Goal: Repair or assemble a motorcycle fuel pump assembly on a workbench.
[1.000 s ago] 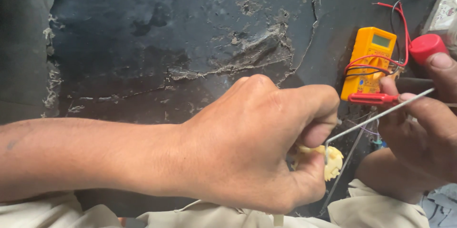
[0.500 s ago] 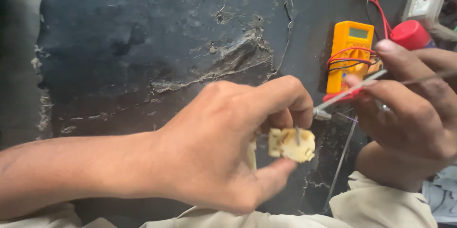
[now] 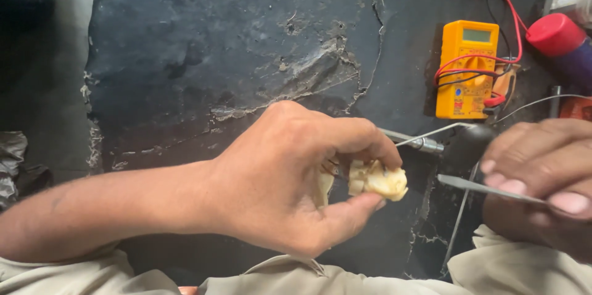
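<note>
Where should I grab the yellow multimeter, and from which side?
Grip the yellow multimeter across its long side edges near the display end, coming from above. It lies flat, face up, and the red and black leads wrap its lower half, so the top looks clearer.

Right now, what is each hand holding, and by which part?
Left hand pinches a small yellowish plastic part between thumb and fingertips. Right hand grips a thin flat metal tool near its rear end.
</note>
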